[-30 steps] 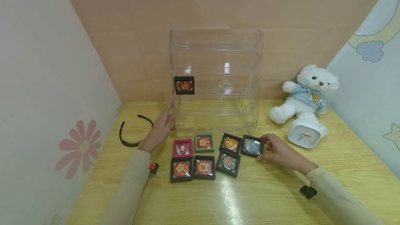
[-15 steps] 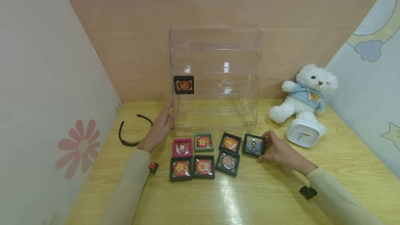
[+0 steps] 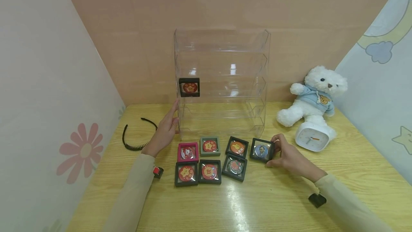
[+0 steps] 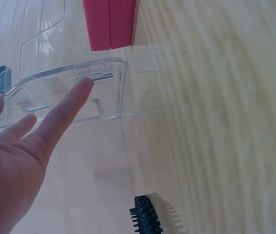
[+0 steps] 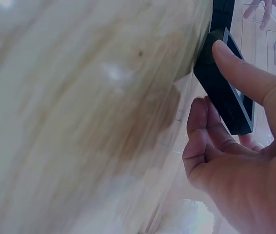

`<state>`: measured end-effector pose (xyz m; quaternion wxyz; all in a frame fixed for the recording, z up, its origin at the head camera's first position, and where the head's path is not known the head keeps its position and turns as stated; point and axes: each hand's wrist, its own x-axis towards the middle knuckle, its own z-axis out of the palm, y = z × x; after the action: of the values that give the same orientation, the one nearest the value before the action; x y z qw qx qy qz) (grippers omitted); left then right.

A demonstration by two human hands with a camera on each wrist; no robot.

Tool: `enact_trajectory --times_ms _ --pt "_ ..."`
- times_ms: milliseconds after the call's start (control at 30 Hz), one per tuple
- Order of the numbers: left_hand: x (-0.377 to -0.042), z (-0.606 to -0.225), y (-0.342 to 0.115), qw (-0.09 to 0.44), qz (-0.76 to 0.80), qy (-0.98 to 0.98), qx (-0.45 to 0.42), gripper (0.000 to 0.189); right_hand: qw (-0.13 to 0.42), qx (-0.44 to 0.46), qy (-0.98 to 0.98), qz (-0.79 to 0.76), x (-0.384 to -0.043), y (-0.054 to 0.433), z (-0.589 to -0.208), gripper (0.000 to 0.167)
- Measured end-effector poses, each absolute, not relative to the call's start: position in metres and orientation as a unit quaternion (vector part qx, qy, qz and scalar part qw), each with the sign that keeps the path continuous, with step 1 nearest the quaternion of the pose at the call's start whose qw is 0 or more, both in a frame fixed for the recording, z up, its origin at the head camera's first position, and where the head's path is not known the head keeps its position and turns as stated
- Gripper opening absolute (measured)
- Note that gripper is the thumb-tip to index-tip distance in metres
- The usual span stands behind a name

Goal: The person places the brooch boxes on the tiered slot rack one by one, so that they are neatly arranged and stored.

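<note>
Head view. Clear tiered rack (image 3: pixel 222 97), centre of frame, standing upright; one black star-badge frame (image 3: pixel 189 87) at the left end of a middle tier. Left hand (image 3: pixel 162 133), at the rack's lower left side, fingers extended. Right hand (image 3: pixel 289 158), right of centre, gripping the right edge of the portrait frame (image 3: pixel 262 150), a black square with a blue badge. To its left on the table (image 3: pixel 257 207): pink frame (image 3: pixel 188 152), green frame (image 3: pixel 210 146), four more black frames. Far left: toothed headband (image 3: pixel 133 148). Far right: white bear (image 3: pixel 313 99), clock (image 3: pixel 312 137) by its foot. Judged risk: a sideways sweep could push the neighbouring black frame askew.

Left wrist view. Fingers straight, unclenched, against the rack's side panel; a hard push there could slide or tip the rack.

Right wrist view. Portrait frame, upper right, tilted, pinched between digits; full clearance from the table cannot be told. An edge-only hold might let it twist or slip.
</note>
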<state>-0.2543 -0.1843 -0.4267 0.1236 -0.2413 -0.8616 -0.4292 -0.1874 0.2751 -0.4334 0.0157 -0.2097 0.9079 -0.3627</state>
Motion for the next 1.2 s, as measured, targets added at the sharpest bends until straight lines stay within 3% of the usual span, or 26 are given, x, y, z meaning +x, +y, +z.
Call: enact_trajectory --times_ms 300,600,1200 --pt "-0.255 -0.4275 -0.1842 0.118 -0.434 -0.863 -0.229 0.072 0.026 -0.214 0.877 -0.429 -0.188 0.2807 -0.4342 0.054" --pt "-0.2542 -0.4283 -0.1844 0.119 -0.437 -0.862 -0.23 0.072 -0.039 -0.207 0.902 -0.376 -0.1847 0.2836 -0.4338 0.023" --pt "-0.2536 -0.4257 -0.1835 0.125 -0.436 -0.859 -0.239 0.072 -0.101 -0.215 0.902 -0.36 -0.1799 0.2775 -0.4264 0.017"
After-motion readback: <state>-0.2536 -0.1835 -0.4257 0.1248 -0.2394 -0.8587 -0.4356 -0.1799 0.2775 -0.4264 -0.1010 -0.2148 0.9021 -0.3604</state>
